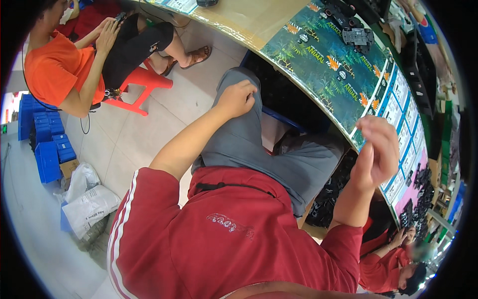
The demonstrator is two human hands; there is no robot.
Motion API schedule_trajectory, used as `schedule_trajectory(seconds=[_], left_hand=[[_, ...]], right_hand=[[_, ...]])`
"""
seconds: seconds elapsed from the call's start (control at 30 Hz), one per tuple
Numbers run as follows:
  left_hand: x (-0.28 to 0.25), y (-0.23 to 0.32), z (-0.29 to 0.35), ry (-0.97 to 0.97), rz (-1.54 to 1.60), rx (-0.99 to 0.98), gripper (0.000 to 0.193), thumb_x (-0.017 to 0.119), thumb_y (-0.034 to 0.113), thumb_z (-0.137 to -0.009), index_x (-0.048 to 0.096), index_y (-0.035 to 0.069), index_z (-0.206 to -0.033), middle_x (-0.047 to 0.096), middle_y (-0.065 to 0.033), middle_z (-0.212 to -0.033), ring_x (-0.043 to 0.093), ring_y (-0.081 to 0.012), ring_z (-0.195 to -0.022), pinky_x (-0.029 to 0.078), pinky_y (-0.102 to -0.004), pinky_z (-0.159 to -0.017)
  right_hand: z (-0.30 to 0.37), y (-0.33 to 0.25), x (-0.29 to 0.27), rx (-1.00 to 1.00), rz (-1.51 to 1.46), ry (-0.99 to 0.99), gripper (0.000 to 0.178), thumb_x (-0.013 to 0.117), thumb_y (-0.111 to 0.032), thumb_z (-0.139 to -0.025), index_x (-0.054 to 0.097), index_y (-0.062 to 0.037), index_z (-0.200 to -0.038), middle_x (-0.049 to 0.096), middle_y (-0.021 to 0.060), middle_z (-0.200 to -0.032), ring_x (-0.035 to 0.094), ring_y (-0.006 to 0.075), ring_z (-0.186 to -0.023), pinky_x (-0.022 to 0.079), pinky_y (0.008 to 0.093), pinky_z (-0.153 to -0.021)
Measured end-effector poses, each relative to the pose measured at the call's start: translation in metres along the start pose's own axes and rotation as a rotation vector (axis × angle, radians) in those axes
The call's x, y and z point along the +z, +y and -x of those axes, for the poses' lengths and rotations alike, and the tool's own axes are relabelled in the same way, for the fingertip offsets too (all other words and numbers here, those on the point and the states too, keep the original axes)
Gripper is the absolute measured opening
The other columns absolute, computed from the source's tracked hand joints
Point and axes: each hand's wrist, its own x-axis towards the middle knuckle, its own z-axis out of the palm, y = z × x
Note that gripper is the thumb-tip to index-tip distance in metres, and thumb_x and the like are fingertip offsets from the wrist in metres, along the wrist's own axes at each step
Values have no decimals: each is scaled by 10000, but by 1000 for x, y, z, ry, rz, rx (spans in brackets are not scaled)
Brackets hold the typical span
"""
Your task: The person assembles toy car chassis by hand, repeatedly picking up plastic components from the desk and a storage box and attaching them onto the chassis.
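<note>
Fingers (247,91) of our left hand (236,101) curl on our trousers (231,137), probably resting; whether around anything, we cannot tell. Our right hand (378,153), half-open, apparently empty, hovers by the tabletop (298,57), where a black part (358,37) sits well apart, perhaps set aside.

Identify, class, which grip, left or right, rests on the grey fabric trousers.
The left grip, a bare curled hand on the grey fabric trousers; the right grip, also bare, is raised near the green animal-patterned tabletop.
</note>
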Motion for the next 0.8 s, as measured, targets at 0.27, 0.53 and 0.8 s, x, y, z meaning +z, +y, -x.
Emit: schedule_trajectory(seconds=[0.27, 0.53, 0.8], left_hand=[[8, 11, -10, 22, -39, -27, 121, 614, 72, -773, 680, 39, -869, 639, -119, -856, 654, -345, -769, 538, -434, -687], [10, 2, -27, -14, -79, -51, 134, 617, 49, -761, 673, 8, -876, 637, -144, -833, 660, -330, -751, 538, -417, -673], [15, 2, -22, -40, -201, -10, 140, 605, 22, -759, 667, 9, -883, 634, -146, -832, 661, -330, -748, 541, -418, -674]], right_hand=[[-42, -38, -29, -142, -842, -27, 274, 682, -363, -972, 688, -132, -1117, 633, 61, -1037, 589, 191, -1024, 522, 358, -719], [-5, 12, -112, -58, -1030, -13, 221, 739, -254, -939, 686, -92, -1079, 624, 44, -1012, 609, 173, -899, 512, 298, -669], [41, 9, -172, -242, -974, -100, 207, 736, -240, -935, 677, -83, -1057, 617, 50, -994, 602, 176, -873, 507, 301, -661]])
